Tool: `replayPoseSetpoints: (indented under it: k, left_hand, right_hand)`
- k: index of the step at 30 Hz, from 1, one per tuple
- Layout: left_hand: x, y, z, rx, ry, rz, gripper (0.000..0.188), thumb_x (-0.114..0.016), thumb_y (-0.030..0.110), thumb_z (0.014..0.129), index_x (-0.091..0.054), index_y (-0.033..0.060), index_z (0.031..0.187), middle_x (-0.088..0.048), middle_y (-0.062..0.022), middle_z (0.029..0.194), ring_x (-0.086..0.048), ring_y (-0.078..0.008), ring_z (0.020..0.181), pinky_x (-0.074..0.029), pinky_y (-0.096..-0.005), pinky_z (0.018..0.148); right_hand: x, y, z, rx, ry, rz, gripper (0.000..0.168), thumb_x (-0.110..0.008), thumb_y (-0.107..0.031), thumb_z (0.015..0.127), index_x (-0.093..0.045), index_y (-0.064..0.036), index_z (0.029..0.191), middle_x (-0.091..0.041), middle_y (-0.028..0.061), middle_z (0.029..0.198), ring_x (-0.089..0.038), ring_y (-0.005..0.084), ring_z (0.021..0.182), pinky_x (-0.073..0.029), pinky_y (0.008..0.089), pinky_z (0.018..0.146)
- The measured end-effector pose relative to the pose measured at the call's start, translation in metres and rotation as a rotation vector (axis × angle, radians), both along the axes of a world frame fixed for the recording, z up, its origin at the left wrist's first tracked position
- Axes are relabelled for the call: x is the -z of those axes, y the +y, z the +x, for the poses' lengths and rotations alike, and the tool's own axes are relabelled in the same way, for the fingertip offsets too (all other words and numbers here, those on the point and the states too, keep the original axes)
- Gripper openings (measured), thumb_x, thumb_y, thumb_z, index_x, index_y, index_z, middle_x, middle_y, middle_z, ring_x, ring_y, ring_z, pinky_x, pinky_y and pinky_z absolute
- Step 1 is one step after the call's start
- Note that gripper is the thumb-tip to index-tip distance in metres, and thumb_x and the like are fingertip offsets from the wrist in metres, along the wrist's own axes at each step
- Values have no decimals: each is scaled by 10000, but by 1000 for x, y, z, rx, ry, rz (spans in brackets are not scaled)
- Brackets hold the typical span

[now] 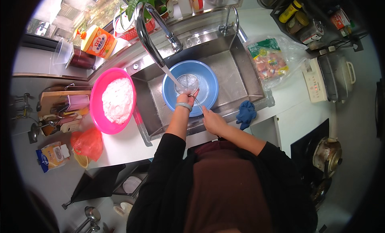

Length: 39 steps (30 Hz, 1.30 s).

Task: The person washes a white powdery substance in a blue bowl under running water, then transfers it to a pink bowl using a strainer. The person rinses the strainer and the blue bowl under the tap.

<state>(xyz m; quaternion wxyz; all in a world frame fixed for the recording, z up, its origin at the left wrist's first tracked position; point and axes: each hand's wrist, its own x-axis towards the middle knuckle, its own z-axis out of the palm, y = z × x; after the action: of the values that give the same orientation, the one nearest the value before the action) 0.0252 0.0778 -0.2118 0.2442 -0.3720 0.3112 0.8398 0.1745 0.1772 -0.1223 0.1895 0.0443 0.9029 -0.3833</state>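
Observation:
My right hand [213, 121] is closed around the thin metal handle of a round mesh strainer [186, 81]. The strainer is tilted inside a blue plastic basin [210, 82], under the stream of water from a chrome faucet [147, 37]. My left hand [185, 98], with a pale bangle at its wrist, touches the strainer's near rim. Its fingertips are blurred by the water, so I cannot tell whether they grip it. The basin stands in a stainless steel sink [231, 69].
Left of the sink, a pink basin [96, 112] holds a whitish mass. A red plastic bag [88, 142] lies nearer. A blue cloth [246, 112] hangs at the sink's front right edge. Packaged meat [269, 60] lies on the right counter, near a cream appliance [314, 82].

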Motion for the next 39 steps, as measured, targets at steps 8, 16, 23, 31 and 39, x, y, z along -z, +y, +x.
replayPoseSetpoints:
  k: [8,16,23,31,39]
  left_hand:
    - [-2,-25,-13,254,-25,-139,250,-425,-57,807,-433,-92,1054,-588,-218,862,-598,-214,601,-510,-253,459]
    - [-27,-32,-19,354,8,-127,212,-455,-42,778,-484,-62,987,-540,-128,714,-530,-167,516,-466,-242,399]
    - [-72,-29,-1,487,106,-371,159,-476,31,806,-496,-11,959,-519,-89,790,-480,-141,553,-391,-247,402]
    - [-78,-51,13,453,75,-302,140,-436,65,856,-469,-29,955,-538,-105,773,-470,-130,516,-356,-263,364]
    - [-58,-65,18,522,-102,-221,146,-450,108,888,-487,-16,819,-504,-87,683,-315,-78,412,-212,-223,338]
  right_hand:
    - [24,34,2,-226,162,20,585,-615,-220,813,-376,-19,1308,-533,216,1092,-516,389,1028,-441,426,826]
    - [22,93,51,92,6,721,624,-687,-295,755,-437,-100,1293,-424,143,1288,-360,361,1221,-311,552,966]
    - [38,29,-66,119,347,-250,469,-639,-109,768,-487,-25,1204,-503,215,1150,-538,357,1007,-450,375,870]
    - [67,-27,-131,806,-362,-1596,325,-520,-17,822,-476,39,1138,-582,169,1012,-601,257,862,-511,365,736]
    - [89,-21,-132,730,-444,-1137,174,-609,-59,792,-614,90,882,-646,163,780,-632,243,644,-520,342,612]
